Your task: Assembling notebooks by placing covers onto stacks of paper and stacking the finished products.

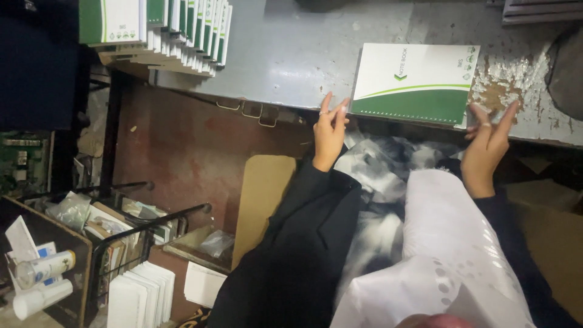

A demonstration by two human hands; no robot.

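Green-and-white spiral notebook [414, 82], glossy card cover with a curved lime stripe, lies flat at the near edge of the grey metal table [291, 54], paint chipped and rusty to its right. Left hand [330, 130] and right hand [487, 141] flank it just below the edge, fingers spread, gripping nothing. Matching notebook stack [164, 30] fanned at far left of the table.

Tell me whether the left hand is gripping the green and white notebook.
No. The left hand is open with fingers spread, just off the near-left corner of the notebook lying on the grey table.
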